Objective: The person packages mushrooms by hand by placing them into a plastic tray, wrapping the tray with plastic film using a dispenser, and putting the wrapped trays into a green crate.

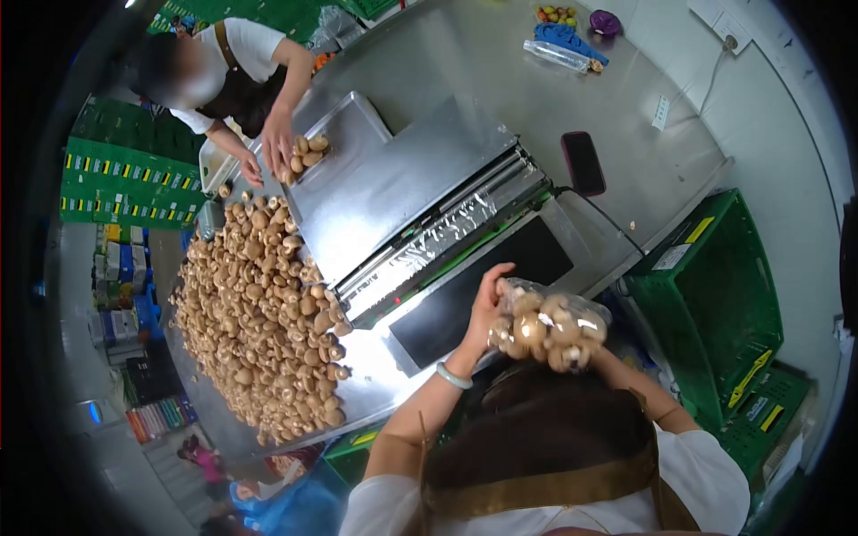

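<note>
The person's left hand [488,308] grasped the near-side wrap of a clear-wrapped pack of mushrooms [550,328] at its left end. The right hand was hidden behind the pack, so its grip could not be told; only the right forearm [639,382] showed. The pack was held up in front of the brown apron [545,438], beside the dark panel [483,290] of what looked like a wrapping machine [438,241]. A large heap of loose mushrooms [259,322] covered the metal table's left part, and a phone [584,163] lay beyond the machine.
</note>
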Motion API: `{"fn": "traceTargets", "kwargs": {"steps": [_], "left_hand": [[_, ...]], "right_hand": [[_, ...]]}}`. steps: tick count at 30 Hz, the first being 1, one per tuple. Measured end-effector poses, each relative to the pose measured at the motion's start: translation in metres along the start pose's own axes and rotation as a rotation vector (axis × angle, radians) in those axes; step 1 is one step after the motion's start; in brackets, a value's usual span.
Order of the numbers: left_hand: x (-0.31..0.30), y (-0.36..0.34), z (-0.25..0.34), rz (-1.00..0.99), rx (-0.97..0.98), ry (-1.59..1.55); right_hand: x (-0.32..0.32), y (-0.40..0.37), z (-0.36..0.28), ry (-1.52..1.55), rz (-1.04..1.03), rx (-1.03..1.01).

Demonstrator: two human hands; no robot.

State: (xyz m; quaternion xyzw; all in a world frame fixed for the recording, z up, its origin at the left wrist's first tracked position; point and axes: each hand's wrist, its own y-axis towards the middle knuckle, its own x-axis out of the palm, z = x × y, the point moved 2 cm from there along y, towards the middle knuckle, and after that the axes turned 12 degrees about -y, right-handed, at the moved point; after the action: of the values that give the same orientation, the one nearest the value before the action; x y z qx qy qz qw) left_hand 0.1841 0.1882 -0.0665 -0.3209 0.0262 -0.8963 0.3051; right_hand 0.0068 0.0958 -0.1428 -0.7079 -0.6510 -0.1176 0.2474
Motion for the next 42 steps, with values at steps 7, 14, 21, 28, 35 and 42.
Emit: {"fn": "traceTargets", "kwargs": {"steps": [7,14,21,28,35,42], "left_hand": [[0.076,-0.09,0.074,-0.641,0.059,0.001],[0.054,-0.127,0.063,-0.421,-0.168,-0.512],[-0.011,-0.177,0.029,0.352,0.239,-0.996],[-0.082,-0.313,0.023,0.957,0.769,-0.784],[-0.127,-0.554,-0.111,1.897,0.811,-0.42],[-0.147,-0.602,-0.257,1.924,0.374,-0.768]], "right_hand": [[0.082,-0.006,-0.137,-0.094,-0.555,0.399],[0.09,0.036,-0.231,-0.833,-0.261,0.118],[0.14,0.104,-0.177,-0.802,-0.335,0.29],[0.32,0.115,-0.069,-1.227,-0.882,-0.11],[0.351,0.122,-0.045,-1.149,-1.149,-0.052],[0.328,0.12,-0.033,-1.447,-1.284,0.078]]}}
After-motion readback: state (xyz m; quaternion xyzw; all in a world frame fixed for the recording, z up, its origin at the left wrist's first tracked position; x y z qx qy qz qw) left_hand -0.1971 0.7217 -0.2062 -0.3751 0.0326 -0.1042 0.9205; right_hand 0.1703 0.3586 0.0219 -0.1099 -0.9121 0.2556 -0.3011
